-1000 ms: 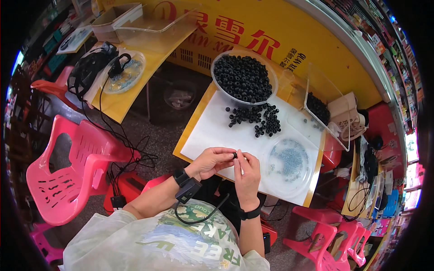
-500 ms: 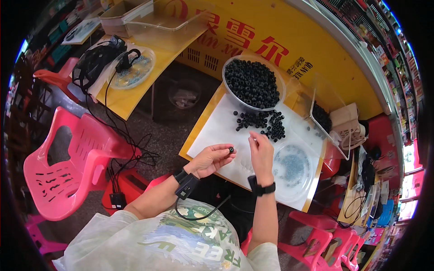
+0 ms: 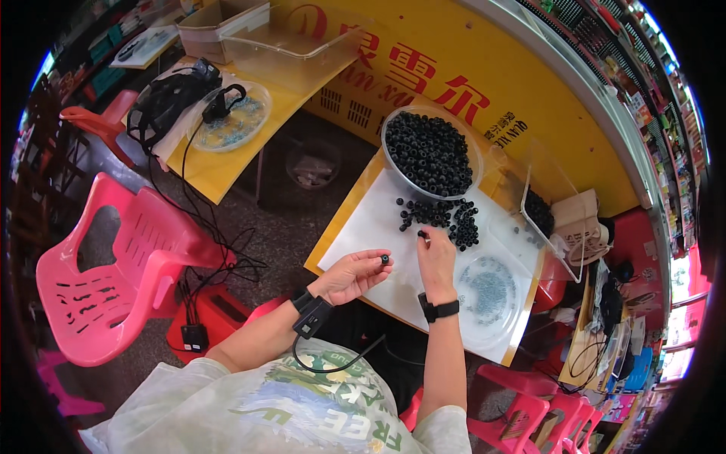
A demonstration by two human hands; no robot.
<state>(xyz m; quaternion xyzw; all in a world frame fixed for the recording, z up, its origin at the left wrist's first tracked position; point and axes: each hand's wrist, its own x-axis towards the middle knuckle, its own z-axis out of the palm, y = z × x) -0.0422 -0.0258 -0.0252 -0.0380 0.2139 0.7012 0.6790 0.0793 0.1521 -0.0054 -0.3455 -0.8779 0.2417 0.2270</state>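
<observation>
My left hand [image 3: 349,277] pinches a small black round part with a hole [image 3: 385,259] between thumb and forefinger, above the white board [image 3: 361,234]. My right hand [image 3: 437,266] is closed at the fingertips on another small black round part [image 3: 422,234], at the near edge of a loose heap of the same black parts [image 3: 463,228]. Behind the heap stands a clear plastic bowl [image 3: 478,175] filled with many more. Right of my right hand lies a clear round tray [image 3: 524,296] holding many tiny pale bluish pieces.
A clear bin [image 3: 572,227] with more black parts stands tilted at the table's right. On a yellow table at left are a round tray [image 3: 265,113], a black strapped device [image 3: 162,110] and a large clear box [image 3: 302,57]. A pink chair [image 3: 128,265] and cables flank me.
My right hand has gone slightly forward to the heap and now holds a black part in its fingertips. The left hand has turned its part a little.
</observation>
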